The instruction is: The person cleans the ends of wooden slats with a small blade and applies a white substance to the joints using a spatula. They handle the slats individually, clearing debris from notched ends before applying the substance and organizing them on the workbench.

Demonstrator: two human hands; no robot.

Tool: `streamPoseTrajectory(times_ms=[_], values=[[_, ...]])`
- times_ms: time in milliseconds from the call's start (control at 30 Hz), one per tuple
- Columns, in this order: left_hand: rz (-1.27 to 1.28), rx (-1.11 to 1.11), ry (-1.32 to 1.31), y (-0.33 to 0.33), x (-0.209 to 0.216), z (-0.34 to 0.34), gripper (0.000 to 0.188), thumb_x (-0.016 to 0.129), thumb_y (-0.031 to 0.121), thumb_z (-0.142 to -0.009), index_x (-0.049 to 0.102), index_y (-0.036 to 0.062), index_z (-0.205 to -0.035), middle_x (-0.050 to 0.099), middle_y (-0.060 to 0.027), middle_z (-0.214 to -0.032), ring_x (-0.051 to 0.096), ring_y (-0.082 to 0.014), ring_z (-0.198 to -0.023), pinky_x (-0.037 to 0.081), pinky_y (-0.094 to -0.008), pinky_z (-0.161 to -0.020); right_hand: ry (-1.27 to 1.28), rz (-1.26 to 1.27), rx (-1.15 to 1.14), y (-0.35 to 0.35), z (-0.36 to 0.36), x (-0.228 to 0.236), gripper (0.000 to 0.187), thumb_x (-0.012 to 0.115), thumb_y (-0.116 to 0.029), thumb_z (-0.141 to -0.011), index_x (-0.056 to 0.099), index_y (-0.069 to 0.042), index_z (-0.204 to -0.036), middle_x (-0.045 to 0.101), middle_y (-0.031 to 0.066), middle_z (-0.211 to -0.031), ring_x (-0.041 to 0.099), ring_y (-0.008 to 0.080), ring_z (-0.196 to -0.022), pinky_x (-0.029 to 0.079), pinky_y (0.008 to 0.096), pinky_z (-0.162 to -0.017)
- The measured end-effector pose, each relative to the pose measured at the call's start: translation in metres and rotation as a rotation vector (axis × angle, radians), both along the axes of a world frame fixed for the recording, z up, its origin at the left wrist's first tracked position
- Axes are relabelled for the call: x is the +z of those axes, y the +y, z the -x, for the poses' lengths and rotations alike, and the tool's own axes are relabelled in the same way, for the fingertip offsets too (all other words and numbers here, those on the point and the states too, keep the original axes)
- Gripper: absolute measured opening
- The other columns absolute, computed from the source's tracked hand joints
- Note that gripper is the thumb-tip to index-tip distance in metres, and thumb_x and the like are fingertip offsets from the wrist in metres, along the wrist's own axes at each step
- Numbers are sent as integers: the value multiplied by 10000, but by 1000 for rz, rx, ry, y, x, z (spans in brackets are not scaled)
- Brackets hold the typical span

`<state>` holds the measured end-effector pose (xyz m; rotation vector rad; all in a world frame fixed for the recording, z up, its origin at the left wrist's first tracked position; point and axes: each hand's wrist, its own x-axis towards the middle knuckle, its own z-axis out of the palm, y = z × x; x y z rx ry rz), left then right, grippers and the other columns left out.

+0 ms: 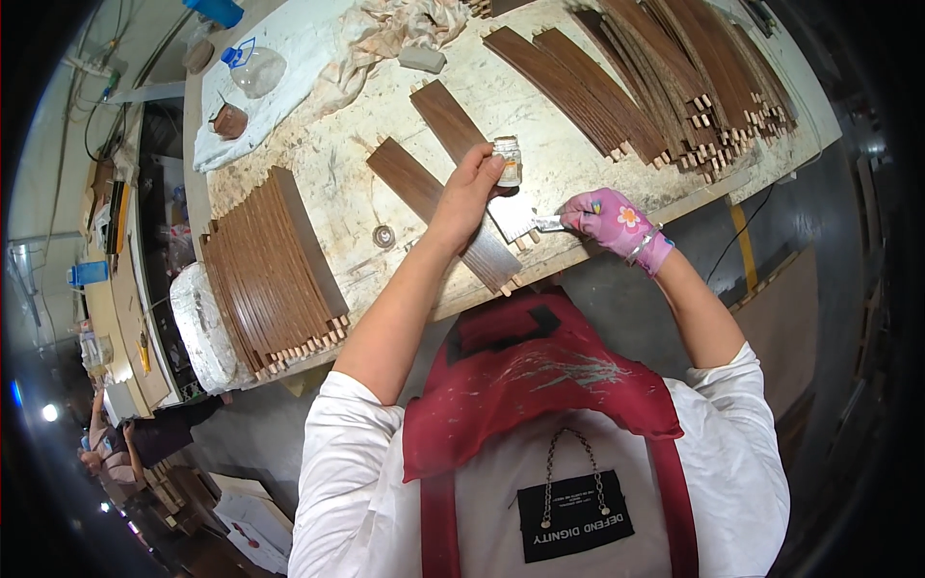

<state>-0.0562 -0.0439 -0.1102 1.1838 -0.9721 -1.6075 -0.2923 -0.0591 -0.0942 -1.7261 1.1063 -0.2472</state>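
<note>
My bare left hand (464, 197) is closed around a small jar (508, 162) with a pale label, held above the table. My right hand (609, 220), in a pink flowered glove, grips what looks like a putty knife (549, 223). Its tip is over the near end of a brown wooden slat (449, 116), which shines brightly there. Beside it, passing under my left forearm, lies a second brown slat (409, 178). Both slats have short pale dowels at their ends. A small round lid (383, 236) rests on the table, left of my forearm.
Many slats stand packed in a row (275, 279) at left; more lie in stacks (674, 77) at far right. A clear jug (258, 72), a brown cup (229, 120), a crumpled cloth (376, 43) and a grey block (422, 60) occupy the far side. Another person (120, 462) is at lower left.
</note>
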Motion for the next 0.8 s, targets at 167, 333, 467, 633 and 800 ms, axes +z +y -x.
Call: streamPoseTrajectory(times_ms=[167,333,467,633,800], values=[[0,18,-48,2,-1,0,353,448,271,-1000,465,23,-1251,597,-51,-1073,569,-118,-983,447,-256,-896,-116,-63,-72,4,10,-5,229,582,-193,-864,679,-1,-939,633,54,-718,552,119,-658,460,270,-641],[-13,10,-37,-1,1,1,355,445,269,-1002,463,20,-1254,597,-55,-1073,570,-120,-984,449,-258,-895,-187,-159,-116,0,8,-6,238,567,-183,-861,665,15,-951,608,15,-720,532,93,-660,448,248,-630],[-18,28,-1,-1,1,1,366,450,270,-1001,457,7,-1255,599,-70,-1084,576,-132,-1008,452,-265,-912,-107,-92,-87,-2,2,-2,247,576,-209,-857,673,1,-944,623,39,-713,547,114,-660,456,269,-640],[-16,17,3,0,1,1,380,453,271,-1000,446,2,-1267,597,-77,-1097,577,-140,-1019,453,-272,-921,-43,1,-46,0,-1,0,263,586,-248,-852,675,-8,-914,621,116,-697,573,177,-656,465,309,-650],[-21,29,-51,0,-1,0,376,450,268,-1000,446,7,-1271,594,-72,-1100,575,-136,-1013,452,-271,-918,-75,-1,-81,10,12,-11,253,587,-245,-871,666,-12,-929,619,79,-694,546,161,-629,456,305,-622]])
